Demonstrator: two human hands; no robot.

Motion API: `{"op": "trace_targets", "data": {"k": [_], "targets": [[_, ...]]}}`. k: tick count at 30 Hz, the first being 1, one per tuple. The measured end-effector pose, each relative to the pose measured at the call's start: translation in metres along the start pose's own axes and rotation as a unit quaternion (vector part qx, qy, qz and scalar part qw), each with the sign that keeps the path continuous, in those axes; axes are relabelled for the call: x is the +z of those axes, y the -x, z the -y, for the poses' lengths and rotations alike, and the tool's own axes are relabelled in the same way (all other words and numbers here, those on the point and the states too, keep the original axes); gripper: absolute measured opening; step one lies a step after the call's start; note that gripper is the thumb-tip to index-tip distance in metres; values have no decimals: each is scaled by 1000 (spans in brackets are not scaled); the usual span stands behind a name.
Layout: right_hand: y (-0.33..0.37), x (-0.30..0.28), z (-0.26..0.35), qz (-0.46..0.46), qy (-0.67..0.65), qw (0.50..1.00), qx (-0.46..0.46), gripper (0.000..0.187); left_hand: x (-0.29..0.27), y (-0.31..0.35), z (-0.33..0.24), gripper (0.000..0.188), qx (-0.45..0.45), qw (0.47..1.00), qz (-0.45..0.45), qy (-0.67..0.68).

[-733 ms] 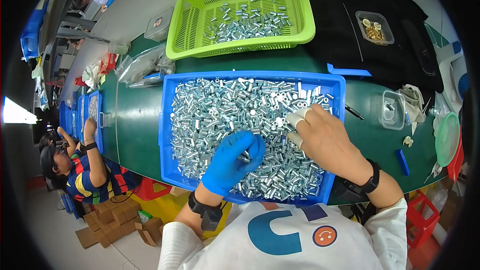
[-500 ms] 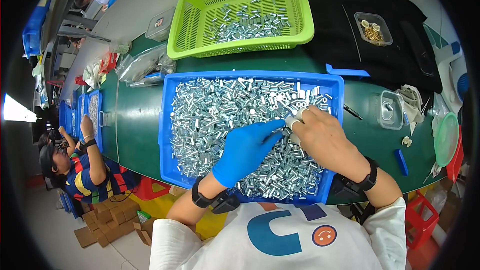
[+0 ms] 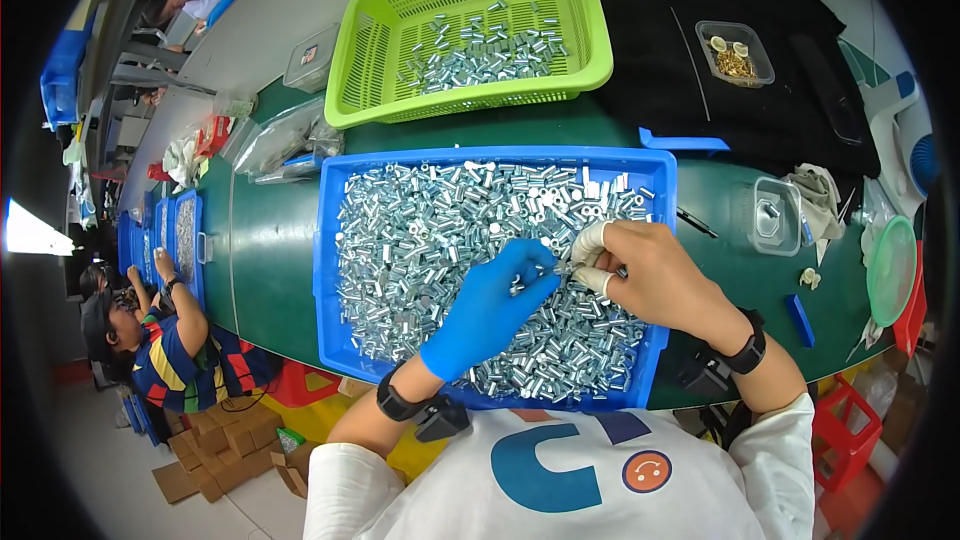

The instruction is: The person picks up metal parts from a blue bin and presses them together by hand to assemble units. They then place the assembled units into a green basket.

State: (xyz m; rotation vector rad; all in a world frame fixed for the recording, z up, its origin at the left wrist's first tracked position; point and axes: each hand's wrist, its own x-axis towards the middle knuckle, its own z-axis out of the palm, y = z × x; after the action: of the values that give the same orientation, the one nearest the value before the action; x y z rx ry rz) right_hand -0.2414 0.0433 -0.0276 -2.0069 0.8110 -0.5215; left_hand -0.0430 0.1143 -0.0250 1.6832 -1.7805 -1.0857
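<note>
A blue tray (image 3: pixel 328 230) is filled with small silver metal sleeves (image 3: pixel 420 240), short and cylindrical, some with a flanged end. Above its middle my two hands meet. My left hand (image 3: pixel 492 305), in a blue glove, is closed, thumb and forefinger pinched at a small silver piece (image 3: pixel 565 267). My right hand (image 3: pixel 660 270) is bare except for pale finger cots on its fingertips. Its thumb and fingers pinch toward the same spot from the right. The piece is mostly hidden between the fingertips, so its exact shape is unclear.
Beyond the tray stands a green basket (image 3: pixel 600 65) with more sleeves. A black cloth (image 3: pixel 650 30) carries a clear tub (image 3: pixel 765 65) of brass-coloured pieces. To the right are a pen (image 3: pixel 697 223), a clear container (image 3: pixel 775 240) and a blue strip (image 3: pixel 799 320). A co-worker (image 3: pixel 175 350) sits at left.
My hands have drawn slightly apart and lowered a little. My right fingertips have opened into a clearer pinch, and a small silver piece now shows between the hands.
</note>
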Motion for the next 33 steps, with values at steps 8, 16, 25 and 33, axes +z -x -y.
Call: {"op": "trace_targets", "data": {"k": [8,16,25,33], "targets": [[11,28,13,99,-253,959,81,15,-4,46,2,29,-125,964,39,232],[14,33,15,143,-228,962,50,18,-1,62,8,30,-145,955,51,256],[19,39,18,109,-198,973,51,15,0,62,1,24,-83,981,27,176],[4,-8,19,44,25,988,-144,22,-2,53,21,18,-119,758,139,627]]}}
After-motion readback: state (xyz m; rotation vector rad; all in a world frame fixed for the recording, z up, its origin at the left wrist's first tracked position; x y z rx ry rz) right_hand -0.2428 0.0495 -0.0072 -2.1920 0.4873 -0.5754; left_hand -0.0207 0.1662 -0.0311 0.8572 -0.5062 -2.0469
